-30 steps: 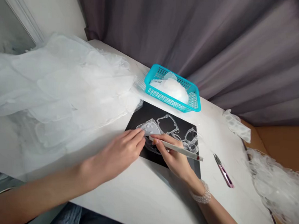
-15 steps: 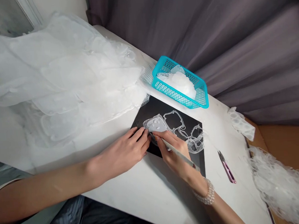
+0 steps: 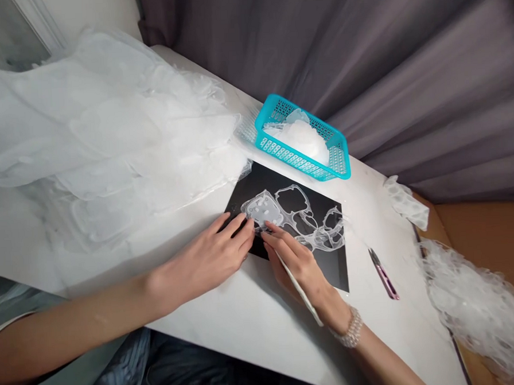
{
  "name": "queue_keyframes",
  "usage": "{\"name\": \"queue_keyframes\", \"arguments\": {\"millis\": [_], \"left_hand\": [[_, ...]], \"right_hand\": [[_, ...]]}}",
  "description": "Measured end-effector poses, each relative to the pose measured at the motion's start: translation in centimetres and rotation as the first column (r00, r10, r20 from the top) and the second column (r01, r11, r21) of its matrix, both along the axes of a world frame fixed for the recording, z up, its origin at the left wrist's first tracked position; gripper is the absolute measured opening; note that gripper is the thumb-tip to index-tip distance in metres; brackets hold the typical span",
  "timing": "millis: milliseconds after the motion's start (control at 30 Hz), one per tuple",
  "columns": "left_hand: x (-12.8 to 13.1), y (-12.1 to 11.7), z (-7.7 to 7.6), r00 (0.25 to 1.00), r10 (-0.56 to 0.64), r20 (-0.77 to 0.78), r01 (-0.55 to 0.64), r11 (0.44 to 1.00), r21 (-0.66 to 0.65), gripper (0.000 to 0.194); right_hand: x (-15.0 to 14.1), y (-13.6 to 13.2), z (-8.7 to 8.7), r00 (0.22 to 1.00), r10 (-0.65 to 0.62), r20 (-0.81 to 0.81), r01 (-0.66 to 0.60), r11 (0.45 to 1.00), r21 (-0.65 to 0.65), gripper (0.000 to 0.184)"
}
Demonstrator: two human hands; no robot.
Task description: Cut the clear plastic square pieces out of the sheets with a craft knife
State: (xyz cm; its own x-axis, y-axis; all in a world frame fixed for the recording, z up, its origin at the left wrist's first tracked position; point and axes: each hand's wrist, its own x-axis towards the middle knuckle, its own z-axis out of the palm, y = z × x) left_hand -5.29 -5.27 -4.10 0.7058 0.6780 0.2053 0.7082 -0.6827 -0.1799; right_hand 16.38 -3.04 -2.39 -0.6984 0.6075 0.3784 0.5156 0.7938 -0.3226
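Note:
A clear plastic cut-out sheet [image 3: 299,216] lies on a black mat [image 3: 330,269] on the white table. My left hand [image 3: 209,258] lies flat with its fingers stretched out, the fingertips pressing the sheet's left piece [image 3: 264,212] down. My right hand [image 3: 297,262] is closed round a thin white stick tool [image 3: 303,293], whose tip meets the same piece beside my left fingertips. A pearl bracelet [image 3: 349,334] is on my right wrist.
A turquoise basket [image 3: 337,162] with white plastic pieces stands behind the mat. A big heap of clear plastic sheets [image 3: 99,137] covers the table's left. Small pink-handled snips [image 3: 384,275] lie right of the mat, plastic scraps [image 3: 479,313] farther right. A grey curtain [image 3: 362,55] hangs behind.
My right hand has turned, so the stick's free end swung from pointing right to pointing down toward me. Both hands stay on the sheet's left piece. The view shifted slightly.

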Motion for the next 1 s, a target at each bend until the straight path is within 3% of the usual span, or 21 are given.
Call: {"name": "queue_keyframes", "arguments": {"millis": [133, 367, 733, 867, 1000], "left_hand": [[0.3, 0.4, -0.1, 0.997, 0.047, 0.058, -0.047, 0.999, -0.016, 0.04], [0.3, 0.5, 0.3, 0.994, 0.054, 0.096, -0.049, 0.997, -0.057, 0.042], [0.0, 0.7, 0.4, 0.991, 0.05, 0.124, -0.039, 0.995, -0.087, 0.038], [0.1, 0.8, 0.5, 0.994, 0.039, 0.098, -0.032, 0.997, -0.069, 0.038], [0.0, 0.8, 0.3, 0.994, 0.041, 0.101, -0.034, 0.997, -0.066, 0.035]], "right_hand": [[0.2, 0.2, 0.5, 0.999, 0.025, -0.044, -0.026, 1.0, -0.017, 0.03], [0.2, 0.2, 1.4, 0.994, -0.034, -0.103, 0.017, 0.985, -0.17, 0.024], [0.5, 0.3, 1.7, 0.993, -0.063, -0.104, 0.037, 0.971, -0.237, 0.021], [-0.2, 0.3, 1.8, 0.99, -0.023, -0.139, 0.001, 0.988, -0.155, 0.023], [-0.9, 0.4, 1.1, 0.998, 0.019, -0.061, -0.02, 0.999, -0.025, 0.027]]}}
